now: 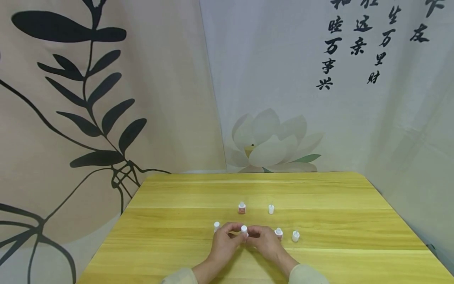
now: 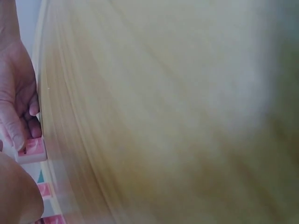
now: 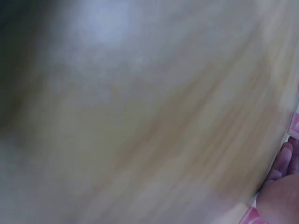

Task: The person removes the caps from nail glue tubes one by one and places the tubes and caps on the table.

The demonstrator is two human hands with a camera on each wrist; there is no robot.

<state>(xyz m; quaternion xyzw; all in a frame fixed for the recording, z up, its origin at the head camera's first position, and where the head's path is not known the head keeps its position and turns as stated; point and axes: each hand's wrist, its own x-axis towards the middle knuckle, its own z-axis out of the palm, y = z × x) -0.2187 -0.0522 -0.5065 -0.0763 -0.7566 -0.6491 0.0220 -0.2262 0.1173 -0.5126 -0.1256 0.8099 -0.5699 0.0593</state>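
White cap uppermost, the small bottle (image 1: 244,229) is between both hands: fingers of the left hand (image 1: 226,240) and right hand (image 1: 265,241) pinch it from opposite sides, probably to steady something so slight. Beyond, a red-labelled bottle (image 1: 242,208) stands upright on the desk (image 1: 319,197), its broad base presumably keeping it stable.
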